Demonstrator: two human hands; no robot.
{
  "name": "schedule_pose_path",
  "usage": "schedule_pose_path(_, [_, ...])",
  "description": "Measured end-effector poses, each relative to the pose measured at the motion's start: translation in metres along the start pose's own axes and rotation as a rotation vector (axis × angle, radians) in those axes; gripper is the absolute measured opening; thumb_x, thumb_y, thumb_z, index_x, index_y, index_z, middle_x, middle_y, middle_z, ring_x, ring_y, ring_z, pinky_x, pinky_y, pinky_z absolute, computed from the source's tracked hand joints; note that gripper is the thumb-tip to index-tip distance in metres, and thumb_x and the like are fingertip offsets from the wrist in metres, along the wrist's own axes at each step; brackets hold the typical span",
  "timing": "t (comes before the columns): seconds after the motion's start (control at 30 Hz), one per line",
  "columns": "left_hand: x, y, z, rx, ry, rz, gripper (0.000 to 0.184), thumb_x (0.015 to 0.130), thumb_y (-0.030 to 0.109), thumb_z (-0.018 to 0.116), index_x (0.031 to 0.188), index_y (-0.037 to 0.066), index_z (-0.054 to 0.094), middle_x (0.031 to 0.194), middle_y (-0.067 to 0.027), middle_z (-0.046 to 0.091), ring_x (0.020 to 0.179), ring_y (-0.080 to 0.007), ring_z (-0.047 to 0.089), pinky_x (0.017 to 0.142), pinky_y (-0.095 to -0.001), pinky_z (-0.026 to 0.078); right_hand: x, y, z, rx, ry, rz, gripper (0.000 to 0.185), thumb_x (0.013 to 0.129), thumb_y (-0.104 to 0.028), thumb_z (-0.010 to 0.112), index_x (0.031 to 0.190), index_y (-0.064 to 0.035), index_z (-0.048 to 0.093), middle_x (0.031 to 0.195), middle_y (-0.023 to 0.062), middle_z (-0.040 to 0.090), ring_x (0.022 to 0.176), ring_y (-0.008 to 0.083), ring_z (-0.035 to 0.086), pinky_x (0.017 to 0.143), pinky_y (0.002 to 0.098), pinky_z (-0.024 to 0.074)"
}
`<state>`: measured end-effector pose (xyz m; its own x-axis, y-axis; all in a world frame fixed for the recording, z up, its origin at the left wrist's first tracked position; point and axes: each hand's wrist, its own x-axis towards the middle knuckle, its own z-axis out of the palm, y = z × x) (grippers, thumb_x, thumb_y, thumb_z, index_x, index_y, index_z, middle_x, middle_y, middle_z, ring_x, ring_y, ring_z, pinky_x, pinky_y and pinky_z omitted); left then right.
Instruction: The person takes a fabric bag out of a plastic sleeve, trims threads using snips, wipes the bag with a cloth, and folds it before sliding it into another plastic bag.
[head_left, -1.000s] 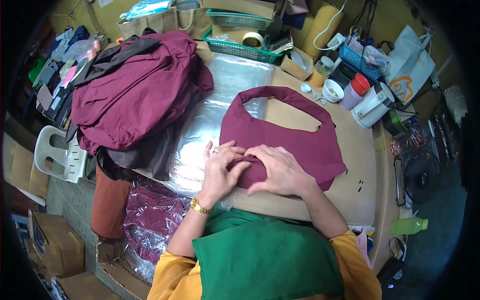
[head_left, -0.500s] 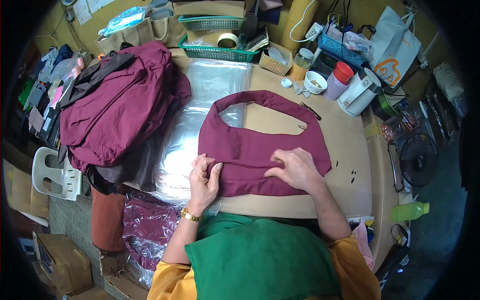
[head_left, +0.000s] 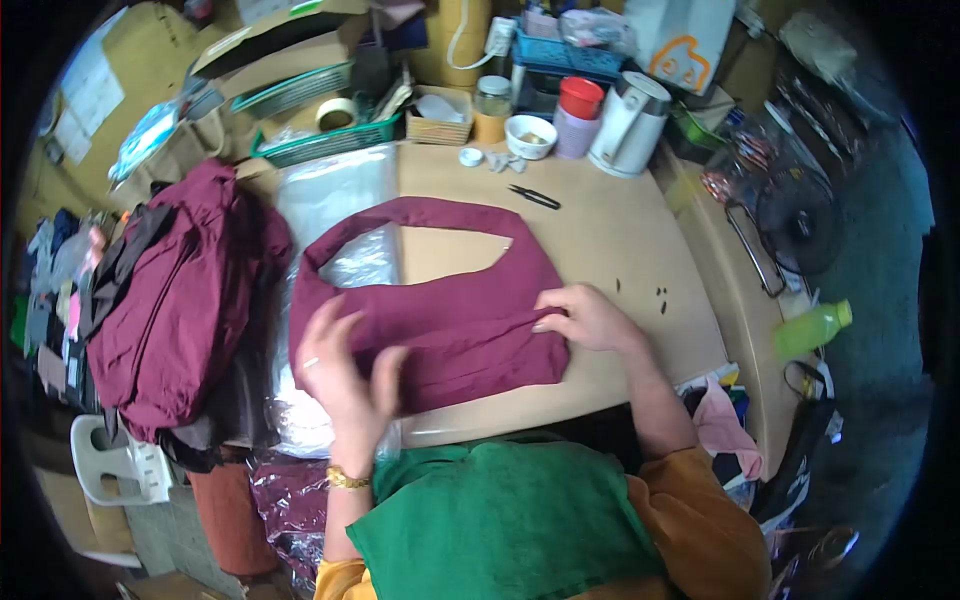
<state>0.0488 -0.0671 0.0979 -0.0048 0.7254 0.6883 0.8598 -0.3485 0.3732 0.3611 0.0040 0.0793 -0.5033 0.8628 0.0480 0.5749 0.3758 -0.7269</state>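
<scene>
While maroon bag (head_left: 460, 305) lies mid-frame — long axis left-right, handle (head_left: 420, 209) toward top — right hand (head_left: 592, 318) pinches cloth near its right end; left hand (head_left: 345, 385) blurred, fingers apart.

The left hand (head_left: 345, 375), clenched on a maroon bag (head_left: 450, 312) half a second earlier, has loosened and opened wide; the right hand (head_left: 590, 318) now pinches the bag nearer its right end, and black snips (head_left: 535, 197), earlier against the strap (head_left: 455, 212), lie apart from it
</scene>
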Motion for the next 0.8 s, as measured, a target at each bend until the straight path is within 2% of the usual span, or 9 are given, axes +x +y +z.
schedule_pose_path(0.17, [0.032, 0.075, 0.092, -0.202, -0.695, 0.197, 0.032, 0.082, 0.029, 0.074, 0.096, 0.003, 0.062, 0.093, -0.0153, 0.067, 0.085, -0.0315, 0.065, 0.071, -0.0423, 0.053, -0.010, -0.008, 0.012, -0.032, 0.159, -0.170, 0.014, 0.085, -0.011, 0.071, 0.092, -0.0006, 0.065, 0.078, 0.0109, 0.065, 0.078, 0.0193, 0.064, 0.068, 0.0351, 0.0493])
schedule_pose_path(0.23, [0.037, 0.076, 0.106, -0.262, -0.510, 0.275, 0.023, 0.088, 0.027, 0.069, 0.085, 0.004, 0.063, 0.077, -0.0116, 0.065, 0.070, -0.0290, 0.065, 0.058, -0.0405, 0.051, -0.029, -0.016, 0.015, 0.076, 0.719, -0.070, 0.026, 0.086, -0.019, 0.072, 0.100, -0.0002, 0.061, 0.080, 0.0139, 0.065, 0.077, 0.0324, 0.065, 0.075, 0.0405, 0.0504])
schedule_pose_path(0.3, [0.043, 0.080, 0.099, -0.319, -0.463, 0.210, 0.021, 0.088, 0.025, 0.069, 0.081, 0.006, 0.064, 0.075, -0.0115, 0.065, 0.069, -0.0298, 0.065, 0.059, -0.0407, 0.051, -0.061, 0.015, 0.025, -0.137, 0.684, 0.184, 0.039, 0.089, -0.020, 0.071, 0.114, 0.0007, 0.050, 0.085, 0.0120, 0.065, 0.072, 0.0272, 0.066, 0.072, 0.0380, 0.0530])
schedule_pose_path(0.37, [0.044, 0.085, 0.099, -0.313, -0.429, 0.214, 0.021, 0.088, 0.024, 0.070, 0.077, 0.006, 0.063, 0.071, -0.0110, 0.064, 0.066, -0.0299, 0.064, 0.059, -0.0397, 0.050, -0.079, 0.030, 0.044, 0.532, 0.335, 0.560, 0.050, 0.090, -0.014, 0.071, 0.123, 0.0006, 0.036, 0.084, 0.0128, 0.065, 0.067, 0.0218, 0.067, 0.066, 0.0331, 0.0557])
schedule_pose_path(0.57, [0.039, 0.086, 0.121, -0.458, -0.337, 0.309, 0.016, 0.084, 0.011, 0.074, 0.079, 0.004, 0.060, 0.072, -0.0122, 0.064, 0.060, -0.0289, 0.063, 0.054, -0.0375, 0.049, -0.078, 0.036, 0.087, 1.168, 0.465, 0.415, 0.053, 0.089, -0.002, 0.068, 0.126, -0.0043, 0.030, 0.086, 0.0113, 0.066, 0.064, 0.0190, 0.067, 0.056, 0.0282, 0.0548])
schedule_pose_path(0.63, [0.035, 0.081, 0.128, -0.405, -0.289, 0.310, 0.014, 0.084, 0.009, 0.073, 0.086, 0.004, 0.059, 0.072, -0.0110, 0.065, 0.059, -0.0279, 0.063, 0.053, -0.0366, 0.049, -0.088, 0.032, 0.071, 1.143, 0.380, 0.473, 0.061, 0.085, -0.004, 0.073, 0.129, -0.0039, 0.031, 0.085, 0.0107, 0.066, 0.069, 0.0192, 0.067, 0.062, 0.0294, 0.0557])
schedule_pose_path(0.7, [0.032, 0.084, 0.131, -0.423, -0.262, 0.380, 0.020, 0.083, 0.015, 0.075, 0.092, 0.006, 0.060, 0.073, -0.0106, 0.065, 0.060, -0.0278, 0.063, 0.054, -0.0366, 0.050, -0.093, 0.010, 0.043, 0.199, 0.404, 0.521, 0.081, 0.076, -0.011, 0.083, 0.138, -0.0042, 0.031, 0.102, 0.0167, 0.064, 0.091, 0.0232, 0.067, 0.074, 0.0354, 0.0554])
schedule_pose_path(0.73, [0.036, 0.091, 0.125, -0.440, -0.362, 0.394, 0.026, 0.081, 0.020, 0.077, 0.095, 0.006, 0.060, 0.074, -0.0103, 0.065, 0.063, -0.0274, 0.063, 0.056, -0.0366, 0.050, -0.091, 0.003, 0.036, -0.009, 0.527, 0.447, 0.094, 0.068, -0.016, 0.086, 0.144, -0.0051, 0.032, 0.121, 0.0200, 0.055, 0.114, 0.0323, 0.057, 0.097, 0.0438, 0.0460])
schedule_pose_path(0.8, [0.036, 0.099, 0.109, -0.389, -0.591, 0.349, 0.052, 0.071, 0.039, 0.083, 0.105, 0.008, 0.058, 0.083, -0.0101, 0.065, 0.077, -0.0283, 0.066, 0.068, -0.0390, 0.050, -0.076, 0.000, 0.021, -0.081, 0.532, 0.223, 0.097, 0.066, -0.017, 0.087, 0.145, -0.0077, 0.031, 0.128, 0.0199, 0.050, 0.119, 0.0341, 0.052, 0.102, 0.0450, 0.0399])
